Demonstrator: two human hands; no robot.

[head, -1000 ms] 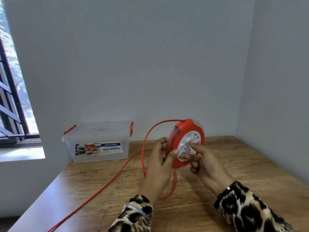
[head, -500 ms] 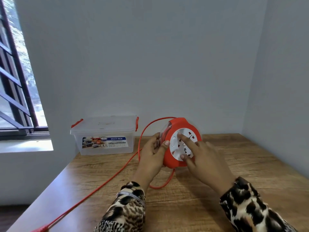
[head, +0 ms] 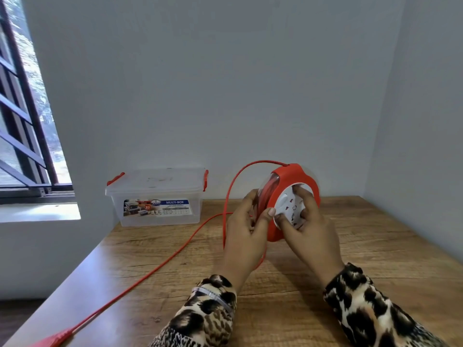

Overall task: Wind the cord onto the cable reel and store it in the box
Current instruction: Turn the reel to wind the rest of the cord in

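Observation:
A red cable reel with a white socket face is held upright above the wooden table. My left hand grips its left rim, thumb on the front edge. My right hand presses its fingers on the white centre disc. The red cord arcs out of the reel's top, drops behind my left hand and runs diagonally across the table to the red plug at the bottom-left edge. A clear plastic box with red latches stands shut at the table's back left.
Grey walls close the table at the back and on the right. A window with dark bars and a white sill lies left of the box. The table's left edge drops off beside the cord.
My right hand's fingers have shifted round on the white disc. The red plug has slid further onto the table at the bottom left. The view moved slightly.

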